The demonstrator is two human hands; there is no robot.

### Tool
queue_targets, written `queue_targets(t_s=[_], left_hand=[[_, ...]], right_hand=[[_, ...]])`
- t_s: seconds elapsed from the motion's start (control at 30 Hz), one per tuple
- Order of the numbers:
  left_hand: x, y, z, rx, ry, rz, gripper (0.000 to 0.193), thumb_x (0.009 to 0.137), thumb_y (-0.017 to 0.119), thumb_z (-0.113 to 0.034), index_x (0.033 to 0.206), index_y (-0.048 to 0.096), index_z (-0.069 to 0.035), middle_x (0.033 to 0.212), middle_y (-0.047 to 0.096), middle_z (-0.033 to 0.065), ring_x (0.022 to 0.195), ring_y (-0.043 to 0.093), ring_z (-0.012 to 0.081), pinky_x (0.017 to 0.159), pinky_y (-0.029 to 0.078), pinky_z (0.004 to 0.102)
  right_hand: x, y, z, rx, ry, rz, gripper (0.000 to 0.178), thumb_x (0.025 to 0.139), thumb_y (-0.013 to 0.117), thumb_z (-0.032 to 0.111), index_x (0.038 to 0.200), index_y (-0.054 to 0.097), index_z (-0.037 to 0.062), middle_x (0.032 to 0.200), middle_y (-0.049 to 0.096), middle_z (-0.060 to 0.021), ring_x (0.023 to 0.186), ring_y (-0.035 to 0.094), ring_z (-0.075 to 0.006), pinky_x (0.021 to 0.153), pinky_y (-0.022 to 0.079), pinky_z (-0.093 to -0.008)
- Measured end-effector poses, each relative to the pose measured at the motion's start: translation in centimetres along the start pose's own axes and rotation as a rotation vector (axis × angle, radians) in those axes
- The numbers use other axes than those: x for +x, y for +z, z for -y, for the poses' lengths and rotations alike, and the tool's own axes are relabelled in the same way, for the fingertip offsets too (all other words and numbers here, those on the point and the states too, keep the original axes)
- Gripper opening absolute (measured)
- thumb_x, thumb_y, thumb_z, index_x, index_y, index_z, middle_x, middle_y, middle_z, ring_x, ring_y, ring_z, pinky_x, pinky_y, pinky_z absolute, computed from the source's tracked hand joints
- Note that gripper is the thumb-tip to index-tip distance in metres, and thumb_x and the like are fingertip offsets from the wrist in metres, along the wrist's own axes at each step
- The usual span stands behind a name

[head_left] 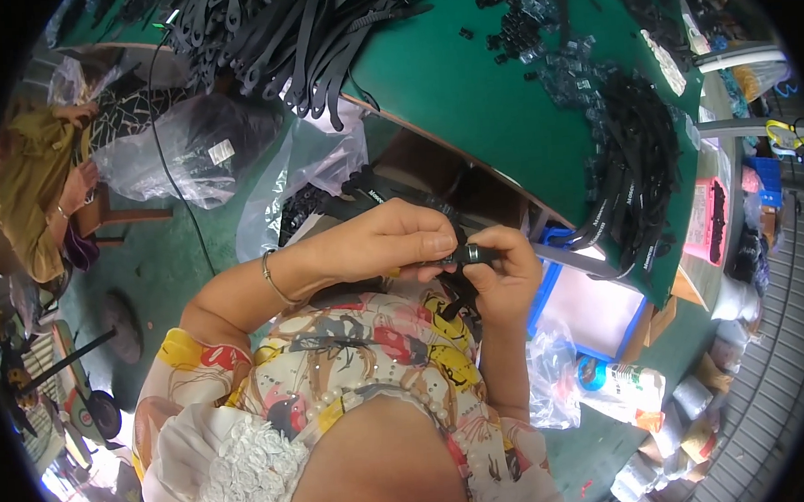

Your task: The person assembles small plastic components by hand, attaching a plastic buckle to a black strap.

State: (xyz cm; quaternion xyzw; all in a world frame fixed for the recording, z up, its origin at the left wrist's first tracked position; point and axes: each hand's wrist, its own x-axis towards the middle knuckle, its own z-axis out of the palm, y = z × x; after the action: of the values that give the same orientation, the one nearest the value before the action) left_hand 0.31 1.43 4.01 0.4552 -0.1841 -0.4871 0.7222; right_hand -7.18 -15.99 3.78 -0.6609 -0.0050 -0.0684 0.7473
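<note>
In front of my chest, my left hand [406, 240] and my right hand [506, 265] meet with fingertips pinched round a narrow black strap [459, 246]. Its small black fitting lies between the thumbs and is mostly covered by the fingers. A bangle circles my left wrist, and a ring shows on my right hand. Just beyond the hands is the curved edge of a green table [466, 93]. A large heap of black straps [305, 42] hangs over its left side. To the right lies a bundle of black straps with white print [634, 175].
Small black plastic buckles [509, 41] are scattered at the table's far side. Below the table edge, a blue-rimmed tray [591, 309] stands beside a clear bag [554, 370]. Another plastic bag [325, 164] hangs left. A co-worker's hands [80, 181] show at far left.
</note>
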Motion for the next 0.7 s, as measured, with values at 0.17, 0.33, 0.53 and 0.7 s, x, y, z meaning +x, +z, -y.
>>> queue_targets(t_s=[0.17, 0.33, 0.53, 0.7], left_hand=[[-0.3, -0.4, -0.9, 0.090, -0.019, 0.043, 0.028, 0.090, 0.050, -0.028, 0.096, 0.055, -0.001, 0.078, 0.057, 0.0037, 0.058, 0.048, 0.0071, 0.052, 0.038, 0.0196], [-2.3, -3.9, -1.4, 0.676, 0.152, 0.030, 0.030, 0.082, 0.058, -0.022, 0.104, 0.051, -0.002, 0.087, 0.060, 0.0100, 0.073, 0.060, 0.0176, 0.064, 0.045, 0.0279], [-4.9, -8.2, 4.5, 1.389, 0.117, -0.168, 0.029, 0.074, 0.062, -0.017, 0.099, 0.055, -0.004, 0.084, 0.060, 0.0135, 0.075, 0.059, 0.0326, 0.068, 0.046, 0.0378], [-2.9, -8.0, -1.7, 1.350, 0.298, -0.762, 0.019, 0.074, 0.061, -0.015, 0.089, 0.058, -0.004, 0.078, 0.059, 0.0124, 0.072, 0.058, 0.0293, 0.061, 0.045, 0.0383]], right_hand=[[-0.2, -1.1, 1.1, -0.152, -0.020, -0.049, 0.023, 0.066, 0.066, -0.006, 0.087, 0.057, -0.0019, 0.081, 0.058, -0.0060, 0.071, 0.055, -0.0105, 0.063, 0.044, -0.0213], [-2.4, -5.3, 1.8, -0.574, 0.095, -0.025, 0.027, 0.062, 0.069, 0.001, 0.087, 0.059, -0.0001, 0.078, 0.060, -0.0086, 0.068, 0.057, -0.0132, 0.059, 0.045, -0.0230], [-3.3, -5.9, -2.0, -0.926, 0.140, 0.378, 0.033, 0.069, 0.066, 0.012, 0.098, 0.056, 0.0004, 0.103, 0.055, -0.0134, 0.093, 0.054, -0.0291, 0.077, 0.044, -0.0366], [-2.4, -4.6, -1.7, -0.945, 0.170, 0.328, 0.031, 0.072, 0.064, 0.014, 0.099, 0.056, 0.0005, 0.102, 0.055, -0.0147, 0.095, 0.051, -0.0329, 0.081, 0.041, -0.0380]])
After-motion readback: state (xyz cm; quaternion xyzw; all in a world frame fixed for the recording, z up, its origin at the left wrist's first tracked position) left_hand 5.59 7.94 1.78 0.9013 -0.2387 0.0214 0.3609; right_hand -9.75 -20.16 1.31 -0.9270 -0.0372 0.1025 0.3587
